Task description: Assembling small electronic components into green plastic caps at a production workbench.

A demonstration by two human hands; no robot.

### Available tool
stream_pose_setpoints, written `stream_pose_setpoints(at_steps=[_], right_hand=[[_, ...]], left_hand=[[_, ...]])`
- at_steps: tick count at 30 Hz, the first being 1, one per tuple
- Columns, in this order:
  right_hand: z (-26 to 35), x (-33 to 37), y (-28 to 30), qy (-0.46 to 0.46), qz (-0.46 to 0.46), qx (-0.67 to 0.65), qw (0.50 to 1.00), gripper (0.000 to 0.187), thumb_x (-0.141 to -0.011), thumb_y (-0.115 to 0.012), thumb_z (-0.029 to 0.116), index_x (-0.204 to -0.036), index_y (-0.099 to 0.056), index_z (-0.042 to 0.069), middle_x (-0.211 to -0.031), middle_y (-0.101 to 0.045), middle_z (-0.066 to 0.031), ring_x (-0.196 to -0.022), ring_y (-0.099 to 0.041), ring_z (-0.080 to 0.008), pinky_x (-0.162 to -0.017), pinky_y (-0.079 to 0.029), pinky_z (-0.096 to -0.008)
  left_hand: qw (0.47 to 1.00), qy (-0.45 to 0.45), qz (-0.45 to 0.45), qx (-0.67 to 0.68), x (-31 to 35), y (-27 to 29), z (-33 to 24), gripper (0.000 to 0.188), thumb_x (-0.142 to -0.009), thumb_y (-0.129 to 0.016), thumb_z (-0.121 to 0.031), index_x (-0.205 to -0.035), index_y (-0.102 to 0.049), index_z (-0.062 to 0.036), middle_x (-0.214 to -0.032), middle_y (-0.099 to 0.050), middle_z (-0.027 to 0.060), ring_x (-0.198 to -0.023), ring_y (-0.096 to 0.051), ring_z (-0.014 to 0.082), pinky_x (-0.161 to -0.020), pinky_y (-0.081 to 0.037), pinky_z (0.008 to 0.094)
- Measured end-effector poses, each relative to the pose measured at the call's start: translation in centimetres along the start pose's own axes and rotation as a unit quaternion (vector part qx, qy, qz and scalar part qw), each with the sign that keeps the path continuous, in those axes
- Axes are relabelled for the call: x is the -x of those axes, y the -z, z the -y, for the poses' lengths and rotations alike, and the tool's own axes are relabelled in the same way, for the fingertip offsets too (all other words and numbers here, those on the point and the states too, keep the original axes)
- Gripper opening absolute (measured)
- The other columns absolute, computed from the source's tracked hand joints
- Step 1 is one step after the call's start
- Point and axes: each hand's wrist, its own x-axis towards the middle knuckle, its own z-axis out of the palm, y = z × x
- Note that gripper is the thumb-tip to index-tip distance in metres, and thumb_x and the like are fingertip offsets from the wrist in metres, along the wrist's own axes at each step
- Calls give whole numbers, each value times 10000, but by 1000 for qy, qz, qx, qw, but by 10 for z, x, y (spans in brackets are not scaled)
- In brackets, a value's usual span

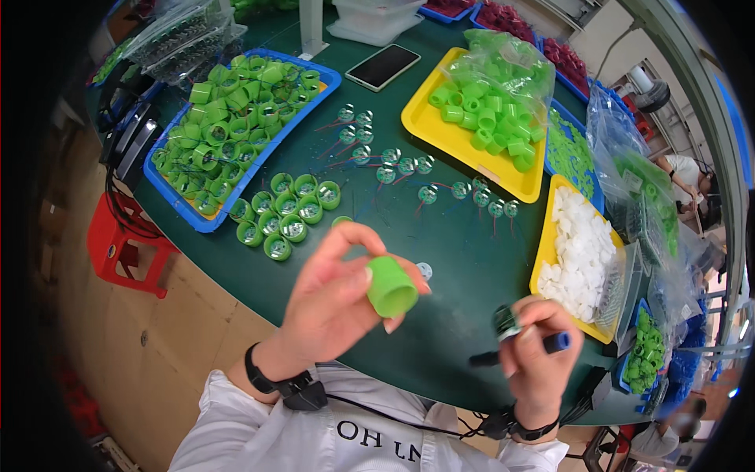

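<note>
Between the thumb and fingers of my left hand [322, 311] is a bright green plastic ring [393, 295], its opening tilted toward me. My right hand [544, 358] pinches a small round circuit board [506, 321] and also grips a dark pen-shaped tool with a blue end [557, 341]. The two hands are apart, above the green table [429, 334]. A small pale disc [425, 271] lies just beyond my left fingertips. Past that hand stand several green rings with boards inside [293, 228]. Loose round circuit boards with thin wires [385, 174] lie farther back.
At left is a blue tray [206, 224] heaped with green rings. A yellow tray [417, 118] of green rings stands far right of centre, a yellow tray [543, 259] of white pieces at right. A phone [383, 67] lies at the back; a red stool [130, 248] stands left.
</note>
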Motion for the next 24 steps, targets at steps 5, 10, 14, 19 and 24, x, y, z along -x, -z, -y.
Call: stream_pose_setpoints(at_steps=[5, 10, 14, 19, 24], right_hand=[[22, -1, 30, 94, -43, 194, 976, 84, -799, -601, -34, -865, -555, -57, -859, -569, -125, -522, -513, -89, -440, -397, -177], [4, -3, 30, 22, -5, 226, 974, 64, -788, -616, -54, -845, -585, -53, -844, -581, -90, -533, -503, -46, -446, -392, -163], [-7, -10, 22, -10, 32, 207, 978, 52, -800, -626, -20, -838, -596, -42, -807, -590, -56, -520, -496, -32, -454, -373, -166], [-12, -11, 28, -9, 65, 215, 974, 68, -800, -647, 25, -827, -614, -28, -790, -592, -56, -502, -493, -42, -466, -364, -183], [-22, -12, 30, -5, 45, 201, 978, 76, -796, -656, 36, -827, -621, -24, -783, -598, -51, -505, -492, -42, -469, -362, -178]], left_hand=[[922, -118, 51, -366, 10, 53, 1, 139, -915, -411, -186, -881, -452, -58, -848, -580, 186, -640, -516, 195, -573, -421, 315], [609, -145, 73, -776, 4, 37, 18, 141, -779, -614, -113, -771, -494, -38, -680, -533, 77, -603, -516, 226, -576, -413, 326], [469, -193, 104, -856, -21, 26, 45, 188, -691, -657, -76, -839, -545, -45, -733, -491, 68, -672, -527, 246, -589, -428, 340], [394, -141, 136, -898, -39, 28, 60, 225, -673, -665, -76, -860, -545, -37, -761, -488, 69, -722, -534, 246, -611, -438, 346], [556, -132, 125, -811, -29, 32, 49, 179, -732, -658, -58, -832, -513, -24, -742, -531, 62, -708, -556, 189, -595, -439, 301]])
